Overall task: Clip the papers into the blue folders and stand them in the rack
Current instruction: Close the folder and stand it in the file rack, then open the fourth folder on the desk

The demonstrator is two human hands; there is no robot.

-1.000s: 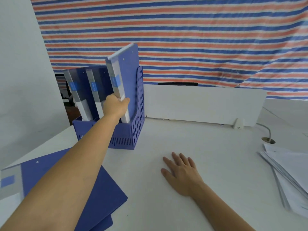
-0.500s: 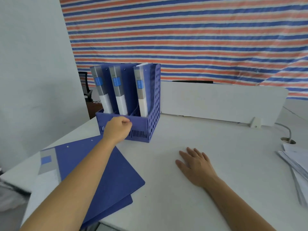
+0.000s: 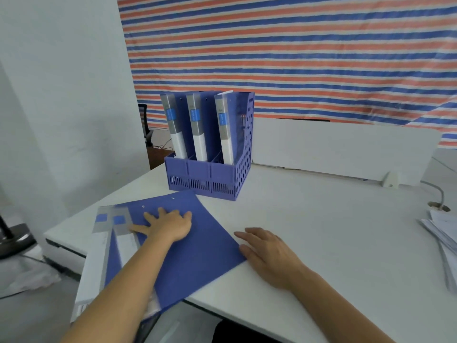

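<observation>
The blue rack (image 3: 200, 178) stands at the back left of the white table (image 3: 321, 233). Three blue folders stand in it, spines facing me: left (image 3: 173, 125), middle (image 3: 197, 127) and right (image 3: 225, 129). More blue folders (image 3: 197, 248) lie stacked flat at the table's near left corner, overhanging the edge. My left hand (image 3: 165, 225) lies flat on the top one with its fingers spread. My right hand (image 3: 267, 251) rests palm down on the table, touching the right corner of that folder. Loose papers (image 3: 442, 238) lie at the right edge.
A low white divider panel (image 3: 346, 147) runs along the back of the table. A cable grommet with a grey cord (image 3: 439, 206) sits near the papers. A striped tarp hangs behind. A chair base (image 3: 12, 238) stands on the floor at left.
My left hand let go of the third folder, now standing in the rack, and came down flat onto the stacked folders. The view swung left and down. My right hand now touches the folder's corner.
</observation>
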